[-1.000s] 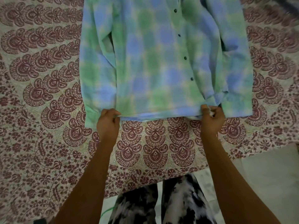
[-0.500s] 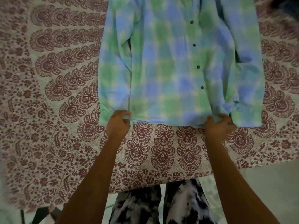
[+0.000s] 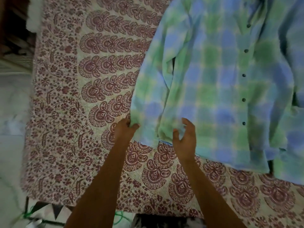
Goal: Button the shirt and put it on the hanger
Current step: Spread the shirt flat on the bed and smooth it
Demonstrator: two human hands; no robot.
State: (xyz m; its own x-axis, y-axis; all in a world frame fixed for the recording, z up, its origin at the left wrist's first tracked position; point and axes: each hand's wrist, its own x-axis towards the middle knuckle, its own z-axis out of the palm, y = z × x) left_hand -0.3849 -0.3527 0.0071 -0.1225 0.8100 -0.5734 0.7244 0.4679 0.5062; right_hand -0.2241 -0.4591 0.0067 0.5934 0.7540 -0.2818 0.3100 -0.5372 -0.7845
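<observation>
A blue and green checked shirt [image 3: 218,89] lies flat on the bed, its front closed along a row of dark buttons [image 3: 243,99]. My left hand [image 3: 125,129] pinches the cuff end of the shirt's left sleeve [image 3: 148,99] at its lower corner. My right hand [image 3: 185,142] hovers over the shirt's bottom hem beside that sleeve, fingers spread and curled, holding nothing. No hanger is in view.
The bed is covered with a cream sheet printed in maroon paisley [image 3: 92,112]. Its near edge runs along the bottom; the floor with a green cord [image 3: 120,218] and dark shapes lies below. A pale floor area sits at the left.
My view has swung left, so the shirt now sits at the right. My right hand has let go of the right hem and moved left, open. My left hand now grips the sleeve cuff.
</observation>
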